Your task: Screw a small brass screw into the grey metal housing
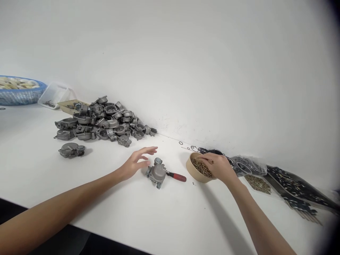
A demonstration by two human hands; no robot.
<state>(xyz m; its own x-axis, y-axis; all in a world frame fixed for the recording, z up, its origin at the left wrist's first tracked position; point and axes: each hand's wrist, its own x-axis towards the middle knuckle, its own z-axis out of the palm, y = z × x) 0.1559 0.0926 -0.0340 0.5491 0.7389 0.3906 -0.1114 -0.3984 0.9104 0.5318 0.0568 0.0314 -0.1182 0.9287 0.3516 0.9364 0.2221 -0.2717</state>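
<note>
A grey metal carburetor-like part (157,173) stands on the white table, and a screwdriver with a red handle (177,177) lies against its right side. My left hand (136,163) hovers just left of that part, fingers spread and holding nothing. At the round tan bowl (193,173), full of small brass-coloured screws (200,167), my right hand (216,164) reaches over the rim with its fingers pinched together. Whatever is between those fingertips is too small to make out.
Many grey metal parts (111,122) are heaped at the back left, with one lone part (71,150) before them. Behind stand a blue basket (22,96) and a clear bin (57,95). Black rings (212,152) and bags of small parts (297,184) line the right.
</note>
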